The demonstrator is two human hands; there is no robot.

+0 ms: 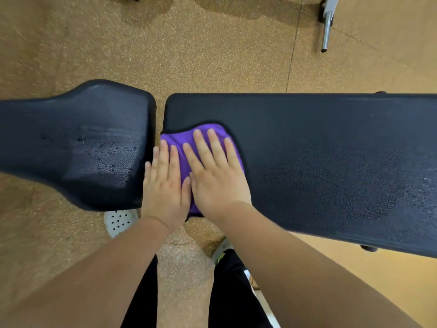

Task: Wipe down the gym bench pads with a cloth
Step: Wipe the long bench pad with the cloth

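Both hands are lying flat and open, fingers spread, pressing a purple cloth [208, 133] onto the left end of the long pad [331, 150]; neither is gripping it, only holding it down by palm pressure. The left hand [165, 185] is sitting on the cloth's left edge, right at the gap between the long pad and the seat pad [82, 138], with its outer fingers reaching over that gap. The right hand [217, 176] is covering the middle of the cloth, thumb touching the left hand. The seat pad is showing wet streaks and droplets near its right end, and the long pad is looking damp and speckled toward the right, so the wipe seems to be partway through, with most of the long pad likely left to cover. The main risk from here is the cloth bunching or sliding out from under the palms, since nothing is pinching it. A sideways stroke toward the left could push the cloth's edge into the gap and drop it to the floor [212, 55]. Uneven pressure from two overlapping hands could also be leaving streaks, and a palm sliding off the cloth onto wet vinyl could slip.
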